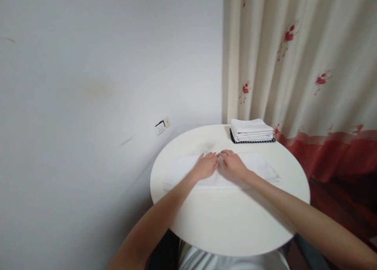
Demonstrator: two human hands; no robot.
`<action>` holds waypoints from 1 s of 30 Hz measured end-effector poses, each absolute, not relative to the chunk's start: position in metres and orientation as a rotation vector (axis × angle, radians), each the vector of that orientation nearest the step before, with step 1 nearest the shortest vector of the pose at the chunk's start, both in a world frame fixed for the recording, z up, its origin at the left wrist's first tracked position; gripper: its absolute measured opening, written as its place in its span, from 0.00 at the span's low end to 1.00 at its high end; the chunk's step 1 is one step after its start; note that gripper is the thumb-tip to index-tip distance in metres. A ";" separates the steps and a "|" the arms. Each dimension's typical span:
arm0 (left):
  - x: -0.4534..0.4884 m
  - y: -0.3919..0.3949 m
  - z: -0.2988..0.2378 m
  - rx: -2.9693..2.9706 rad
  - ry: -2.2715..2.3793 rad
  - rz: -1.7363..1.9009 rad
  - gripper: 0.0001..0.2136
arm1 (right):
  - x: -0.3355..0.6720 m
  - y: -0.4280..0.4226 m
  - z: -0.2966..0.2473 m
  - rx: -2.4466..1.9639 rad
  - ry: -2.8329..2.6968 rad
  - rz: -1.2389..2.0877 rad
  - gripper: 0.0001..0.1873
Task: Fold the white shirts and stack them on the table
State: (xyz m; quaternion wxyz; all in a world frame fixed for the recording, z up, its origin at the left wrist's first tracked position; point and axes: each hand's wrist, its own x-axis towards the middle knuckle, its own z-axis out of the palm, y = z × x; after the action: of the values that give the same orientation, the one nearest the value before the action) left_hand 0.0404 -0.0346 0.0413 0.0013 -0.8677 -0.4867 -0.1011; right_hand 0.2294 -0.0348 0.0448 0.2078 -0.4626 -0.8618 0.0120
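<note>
A white cloth (182, 170) lies folded into a long strip across the round white table (229, 227). My left hand (206, 166) rests flat on the middle of the cloth, fingers stretched out. My right hand (234, 165) lies flat beside it, fingertips touching those of the left. Both palms press down on the cloth and hold nothing.
A stack of folded white cloths (251, 130) sits on a dark mat (235, 140) at the table's far edge. A cream curtain with red flowers (300, 66) hangs at the right. A wall socket (161, 126) is on the white wall at the left.
</note>
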 end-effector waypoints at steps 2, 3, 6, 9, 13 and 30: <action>0.050 -0.025 0.018 -2.637 -1.650 -0.321 0.25 | 0.216 -0.031 0.026 -1.386 -2.382 0.026 0.27; 0.052 -0.023 0.009 -2.611 -1.687 -0.332 0.26 | 0.214 -0.029 0.017 -1.422 -2.383 0.030 0.28; 0.053 -0.023 -0.005 -2.583 -1.706 -0.381 0.27 | 0.217 -0.026 0.000 -1.460 -2.404 0.061 0.29; 0.052 -0.028 -0.004 -2.603 -1.707 -0.382 0.27 | 0.222 -0.024 -0.004 -1.475 -2.417 0.087 0.30; 0.049 -0.036 0.006 -2.695 -1.637 -0.339 0.26 | 0.231 -0.025 0.001 -1.517 -2.415 0.098 0.30; 0.044 -0.055 0.028 -3.156 -1.130 -0.137 0.29 | 0.409 -0.020 0.004 -1.856 -2.006 0.138 0.21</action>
State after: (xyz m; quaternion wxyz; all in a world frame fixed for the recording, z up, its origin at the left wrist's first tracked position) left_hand 0.0437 -0.0549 0.0283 -0.1067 -0.9354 -0.3347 -0.0407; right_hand 0.4092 -0.0202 0.0038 0.2012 -0.6646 -0.7179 0.0496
